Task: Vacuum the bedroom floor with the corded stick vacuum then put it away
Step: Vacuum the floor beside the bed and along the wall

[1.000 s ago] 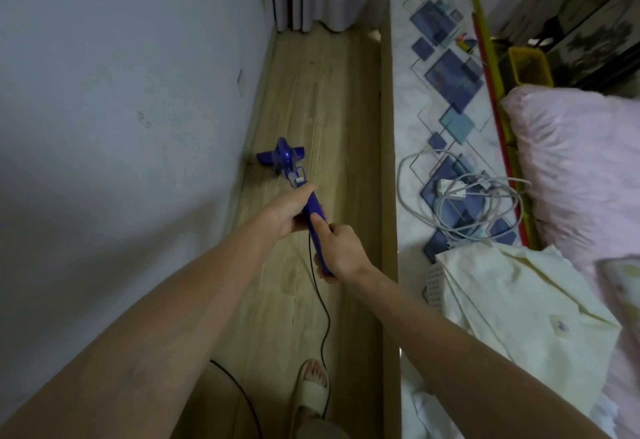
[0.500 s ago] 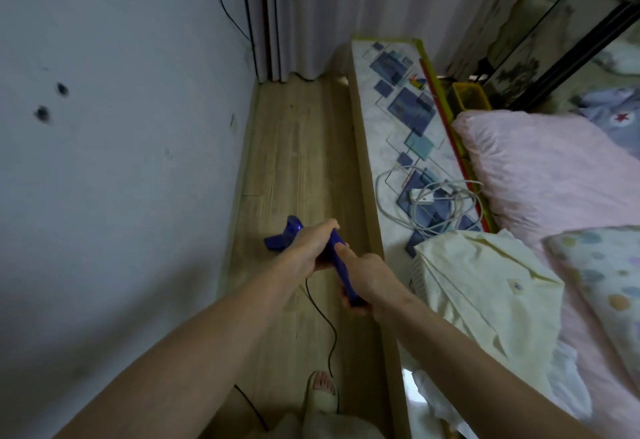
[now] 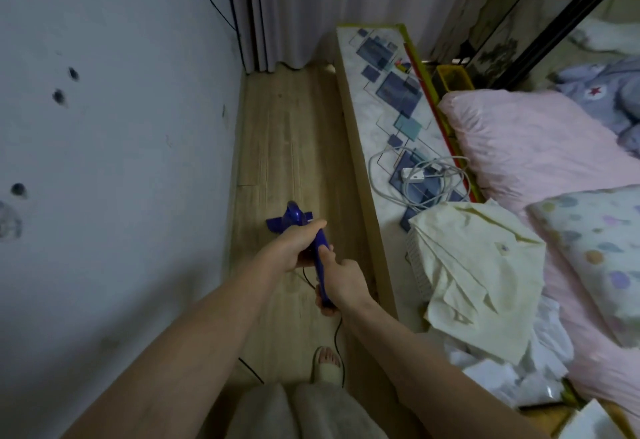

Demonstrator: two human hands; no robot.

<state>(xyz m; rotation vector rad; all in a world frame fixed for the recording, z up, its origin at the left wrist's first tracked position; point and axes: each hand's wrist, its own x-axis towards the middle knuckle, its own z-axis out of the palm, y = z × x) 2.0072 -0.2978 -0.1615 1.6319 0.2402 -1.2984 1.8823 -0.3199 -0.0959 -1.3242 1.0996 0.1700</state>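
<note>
A blue stick vacuum (image 3: 320, 258) stands in the narrow strip of wooden floor (image 3: 287, 148) between the wall and the bed ledge. Its floor head (image 3: 289, 219) points away from me, partly hidden behind my left hand. My left hand (image 3: 298, 243) grips the upper part of the stick. My right hand (image 3: 341, 281) grips the handle just below it, nearer to me. The vacuum's black cord (image 3: 337, 334) hangs from the handle and trails past my sandalled foot (image 3: 327, 364).
The grey wall (image 3: 114, 161) bounds the strip on the left, curtains (image 3: 277, 13) close its far end. On the right runs a patterned ledge (image 3: 384, 99) with a coiled white cable (image 3: 419, 175), a cream shirt (image 3: 478, 272), pink bedding (image 3: 533, 148) and a spotted pillow (image 3: 595, 248).
The vacuum head has come back toward me along the floor, away from the wall base. My view has tilted up, showing more curtain and bed. Both hands keep their grip.
</note>
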